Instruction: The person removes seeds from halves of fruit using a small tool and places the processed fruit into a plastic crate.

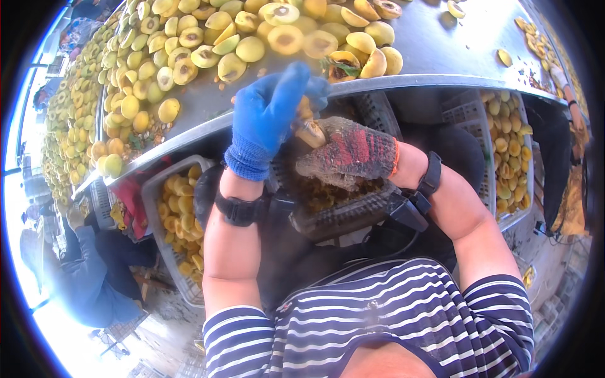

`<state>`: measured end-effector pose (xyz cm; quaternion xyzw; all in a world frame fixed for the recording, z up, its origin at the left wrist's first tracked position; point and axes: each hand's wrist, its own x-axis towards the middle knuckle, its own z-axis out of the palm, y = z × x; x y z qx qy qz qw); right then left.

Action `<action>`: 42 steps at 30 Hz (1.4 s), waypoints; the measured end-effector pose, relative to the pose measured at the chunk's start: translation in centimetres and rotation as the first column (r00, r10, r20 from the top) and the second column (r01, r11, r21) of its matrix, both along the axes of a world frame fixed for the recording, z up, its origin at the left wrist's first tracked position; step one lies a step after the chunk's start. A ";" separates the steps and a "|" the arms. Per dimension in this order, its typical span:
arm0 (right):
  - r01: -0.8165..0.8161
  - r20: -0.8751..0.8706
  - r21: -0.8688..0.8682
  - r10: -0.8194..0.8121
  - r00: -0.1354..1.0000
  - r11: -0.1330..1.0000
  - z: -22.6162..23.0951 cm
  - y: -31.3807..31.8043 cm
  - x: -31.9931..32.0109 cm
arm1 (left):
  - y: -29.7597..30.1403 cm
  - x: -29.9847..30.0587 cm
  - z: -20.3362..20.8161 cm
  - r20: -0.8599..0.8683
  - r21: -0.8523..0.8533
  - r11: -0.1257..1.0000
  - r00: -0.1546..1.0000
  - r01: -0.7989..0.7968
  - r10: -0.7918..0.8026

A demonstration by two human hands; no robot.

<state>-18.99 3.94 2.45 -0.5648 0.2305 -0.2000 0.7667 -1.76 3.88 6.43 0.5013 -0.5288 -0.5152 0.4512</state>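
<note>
My left hand (pixel 261 123), in a blue knitted glove, is raised at the table's edge with its fingers bent and partly blurred. Close beside it is my right hand (pixel 353 151), in a dirty grey and red glove, closed around a short tan piece that looks like a wooden handle (pixel 310 134). A brownish-yellow bit shows between the two hands; the blue fingers partly hide it. Just beyond them, halved apricots (pixel 285 39) lie heaped on the metal table (pixel 435 44), several with brown centres facing up.
Below my hands stands a dark crate (pixel 340 217) with brownish bits inside. Crates of apricots stand at left (pixel 183 220) and right (pixel 507 151). Another person in blue (pixel 94 271) sits at far left; a co-worker's arm (pixel 570 101) reaches in at far right.
</note>
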 end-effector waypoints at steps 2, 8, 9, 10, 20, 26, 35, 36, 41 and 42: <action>0.009 0.024 0.019 -0.010 1.000 1.000 0.0 0.1 -0.1 | 0.3 -0.7 -0.2 -0.154 -0.016 0.997 0.985 -0.077 0.073; -0.026 -0.007 -0.232 0.025 1.000 0.972 -1.8 0.3 0.6 | 0.2 0.1 0.4 0.152 -0.067 0.995 0.987 0.070 -0.059; -0.013 0.033 -0.186 0.019 0.999 0.983 -2.0 0.3 0.7 | 0.3 0.2 0.4 0.109 -0.029 0.999 0.993 0.039 -0.035; -0.002 0.073 -0.138 0.012 0.997 0.990 -2.2 0.2 0.7 | 0.5 -0.1 0.0 0.104 -0.028 0.999 0.994 0.041 -0.038; -0.052 -0.086 0.039 0.055 0.995 0.998 -1.4 0.3 1.9 | 1.2 -0.7 -0.6 -0.360 0.002 0.976 0.910 -0.218 0.204; -0.327 0.529 0.253 0.153 0.835 0.910 -1.5 0.9 0.7 | 1.1 2.1 0.1 -0.207 -0.195 0.952 0.939 0.236 -0.275; -0.290 0.012 0.279 0.298 0.954 0.916 4.2 0.0 -2.2 | 6.7 8.1 1.9 -0.438 -0.017 0.951 0.857 -0.308 0.270; -0.332 -0.023 0.274 0.351 0.936 0.903 4.4 0.0 -2.5 | 8.7 9.6 2.7 -0.444 0.035 0.918 0.817 -0.396 0.369; -0.620 -0.749 -0.437 0.118 0.652 0.652 3.8 -0.1 -1.9 | 10.5 12.1 3.9 0.653 -0.202 0.882 0.613 -0.425 0.445; -0.600 -0.786 -0.488 -0.020 0.618 0.634 3.0 -0.1 -3.1 | 8.9 9.6 4.0 0.507 -0.177 0.868 0.713 -0.465 0.485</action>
